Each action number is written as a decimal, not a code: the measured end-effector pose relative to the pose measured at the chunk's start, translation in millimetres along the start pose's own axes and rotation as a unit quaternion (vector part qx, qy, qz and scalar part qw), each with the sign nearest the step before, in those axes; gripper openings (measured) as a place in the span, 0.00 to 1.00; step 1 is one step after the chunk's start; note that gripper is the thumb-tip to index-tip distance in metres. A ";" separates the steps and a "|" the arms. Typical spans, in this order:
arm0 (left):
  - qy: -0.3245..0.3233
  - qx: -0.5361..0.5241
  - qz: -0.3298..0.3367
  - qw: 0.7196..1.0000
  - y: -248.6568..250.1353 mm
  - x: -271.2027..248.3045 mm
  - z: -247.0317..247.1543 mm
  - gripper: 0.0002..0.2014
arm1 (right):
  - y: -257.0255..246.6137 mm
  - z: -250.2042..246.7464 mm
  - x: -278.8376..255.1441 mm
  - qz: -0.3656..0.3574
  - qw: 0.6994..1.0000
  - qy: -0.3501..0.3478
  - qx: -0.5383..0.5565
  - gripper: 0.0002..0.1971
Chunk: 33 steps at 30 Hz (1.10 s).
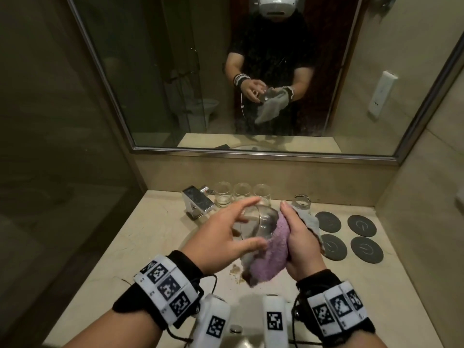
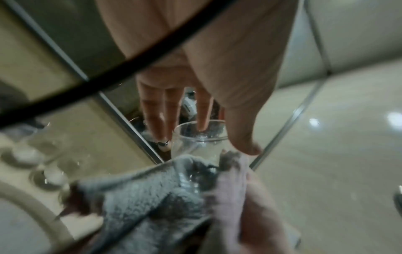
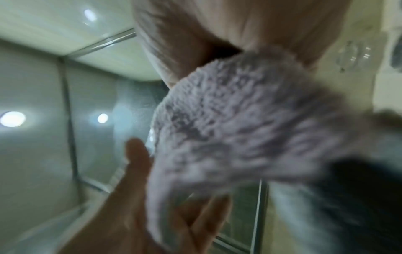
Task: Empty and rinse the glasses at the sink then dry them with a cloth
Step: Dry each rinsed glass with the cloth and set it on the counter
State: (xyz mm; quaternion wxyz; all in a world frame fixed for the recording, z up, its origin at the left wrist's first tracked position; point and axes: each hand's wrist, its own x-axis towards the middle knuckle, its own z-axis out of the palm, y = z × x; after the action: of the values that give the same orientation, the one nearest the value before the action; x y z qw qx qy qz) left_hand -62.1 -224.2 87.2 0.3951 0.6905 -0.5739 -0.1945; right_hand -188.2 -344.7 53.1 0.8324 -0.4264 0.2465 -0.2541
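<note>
Glass tumbler (image 1: 253, 223) held on its side above the sink basin (image 1: 190, 241), mouth toward nine o'clock, base toward three. We see it in the air, well clear of the counter.

Left hand (image 1: 221, 237): fingers spread and nearly straight, cradling the rim end, one fingertip over the lip in the left wrist view. A loose support, no firm clasp. Right hand (image 1: 300, 243): curled round a lilac-and-grey cloth (image 1: 270, 252), pressing it against the tumbler's base and side.

At twelve o'clock from the hands, three tumblers (image 1: 242, 193) stand in a row beside the chrome tap (image 1: 198, 202); the leftmost seems to hold a little water. A fourth glass (image 1: 302, 202) stands at one o'clock. Four dark coasters (image 1: 349, 237) lie at three o'clock on the marble counter (image 1: 130, 247). Wall mirror (image 1: 155, 71) above.

Risk, as we judge it: the tumbler is likely wet and the left hand barely grips it. A hard twist from the cloth side could roll it off the fingers into the basin. The cloth's trailing tail could also catch the fourth glass.
</note>
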 end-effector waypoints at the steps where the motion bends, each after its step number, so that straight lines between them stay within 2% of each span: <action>1: -0.002 -0.062 -0.054 0.997 0.3 0.0 0.9 0.38 | 2.8 0.0 -1.5 -0.013 0.999 0.012 -0.044 0.24; 3: 0.000 -0.185 -0.151 0.971 1.7 2.8 3.9 0.33 | 6.2 0.9 -5.1 -0.066 0.986 0.047 -0.149 0.26; 4: 0.002 -0.209 -0.163 0.964 2.4 2.9 6.0 0.28 | 7.7 0.7 -5.0 -0.078 0.982 0.045 -0.166 0.27; 5: 0.004 -0.200 -0.155 0.967 5.3 1.8 7.7 0.25 | 8.1 -0.1 -4.7 -0.082 0.982 0.036 -0.164 0.29; 6: 0.005 -0.143 -0.119 0.982 5.7 -0.2 8.4 0.25 | 8.7 -1.9 -2.7 -0.074 0.986 0.028 -0.144 0.29; 8: -0.005 0.013 -0.017 1.000 1.6 -3.5 9.3 0.31 | 4.7 -2.6 1.5 -0.017 0.998 0.021 -0.058 0.28; 9: -0.005 0.048 0.019 0.999 -1.8 -5.3 9.9 0.33 | 4.6 -5.1 3.8 0.006 0.999 0.023 -0.032 0.28; 10: -0.005 0.032 0.014 0.999 -2.5 -5.7 9.3 0.35 | 3.3 -4.4 2.8 0.015 0.999 0.014 -0.035 0.27; 11: -0.001 -0.019 -0.022 1.000 -1.4 -5.0 9.0 0.35 | 5.0 -5.4 2.2 0.011 0.998 0.012 -0.055 0.25; 13: 0.004 -0.161 -0.120 0.980 -0.3 -1.5 9.0 0.35 | 8.5 -2.1 -2.1 -0.047 0.990 0.031 -0.132 0.24; 15: 0.009 -0.179 -0.136 0.974 -0.6 0.8 9.3 0.29 | 14.5 -3.9 -3.3 -0.089 0.982 0.025 -0.164 0.25; 17: 0.002 -0.053 -0.050 0.997 0.9 -2.8 7.6 0.28 | 12.7 -4.1 -1.4 -0.081 0.982 0.036 -0.164 0.26; 19: 0.004 0.087 0.060 0.994 -1.1 -4.0 7.1 0.32 | 4.4 -3.7 1.1 -0.028 0.996 0.029 -0.077 0.21; 20: 0.004 0.086 0.068 0.994 -2.8 -3.9 7.7 0.34 | 0.0 -3.0 0.8 -0.012 0.999 0.014 -0.036 0.20; 22: 0.013 -0.010 -0.017 1.000 0.9 -2.5 7.8 0.37 | -0.3 -1.5 -0.9 -0.017 0.999 -0.006 -0.030 0.21; 24: 0.011 -0.126 -0.122 0.984 2.4 0.4 9.0 0.38 | 6.8 -3.0 -2.3 -0.059 0.992 0.021 -0.111 0.24; 25: 0.010 -0.150 -0.149 0.977 1.7 1.6 9.1 0.36 | 10.0 -3.5 -1.6 -0.070 0.987 0.026 -0.142 0.26; 26: 0.014 -0.156 -0.146 0.977 1.6 2.1 9.2 0.32 | 10.2 -2.7 -1.6 -0.077 0.984 0.027 -0.161 0.28; 27: 0.015 -0.116 -0.112 0.987 4.5 0.2 8.3 0.28 | 8.1 -2.1 -2.2 -0.070 0.986 0.027 -0.151 0.28; 28: 0.017 -0.042 -0.055 0.997 3.8 -1.0 7.3 0.28 | 3.9 -0.5 -2.3 -0.048 0.993 0.019 -0.104 0.26; 30: 0.011 0.083 0.052 0.995 -0.2 -3.0 5.6 0.32 | -5.9 1.8 -2.0 -0.004 1.000 -0.002 0.000 0.20; 31: 0.004 0.083 0.062 0.995 -0.1 -4.1 4.7 0.35 | -8.0 0.6 -1.8 0.000 1.000 -0.014 0.019 0.19; 33: 0.008 -0.026 -0.025 0.999 4.0 -3.6 3.6 0.39 | -4.5 1.8 -2.6 -0.013 1.000 -0.022 -0.012 0.22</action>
State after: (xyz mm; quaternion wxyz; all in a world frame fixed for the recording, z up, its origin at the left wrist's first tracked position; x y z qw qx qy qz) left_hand -68.2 -222.1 87.4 0.4124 0.6957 -0.5481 -0.2134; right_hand -190.0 -344.3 58.4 0.8291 -0.4445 0.2259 -0.2528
